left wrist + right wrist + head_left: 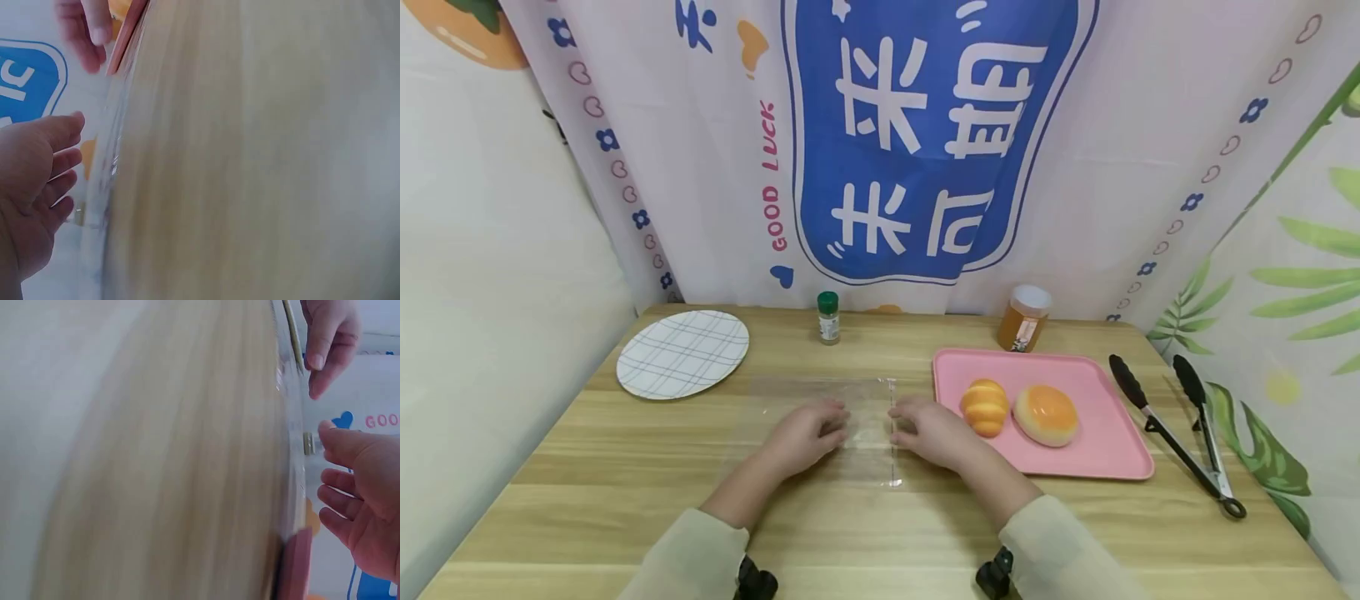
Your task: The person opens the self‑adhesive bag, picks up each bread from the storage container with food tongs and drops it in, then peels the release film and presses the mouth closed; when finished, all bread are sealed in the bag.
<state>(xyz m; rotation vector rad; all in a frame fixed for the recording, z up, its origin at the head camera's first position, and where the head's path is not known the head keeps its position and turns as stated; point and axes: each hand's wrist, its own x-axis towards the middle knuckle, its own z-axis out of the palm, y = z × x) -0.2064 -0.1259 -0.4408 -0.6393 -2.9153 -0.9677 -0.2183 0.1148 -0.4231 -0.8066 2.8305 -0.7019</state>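
A clear plastic bag [867, 463] lies flat on the wooden table, its right edge marked by a thin dark strip. Over its middle is my left hand [801, 435], fingers loosely bent and pointing inward. Facing it, my right hand [936, 432] is above the bag's right edge. Both wrist views show bare gaps between thumb and fingers: the left hand [37, 181] and the right hand [369, 494] hold nothing and stay a little above the sheet. To the right, a pink tray [1097, 463] carries a ridged bread roll [985, 407] and a round bun [1047, 416].
A white plate [683, 354] with a line grid sits at the back left. Along the rear edge stand a green-capped spice jar [828, 318] and a white-lidded amber jar [1025, 319]. Black-tipped tongs [1183, 454] lie spread at the right. Printed cloth [730, 225] hangs behind.
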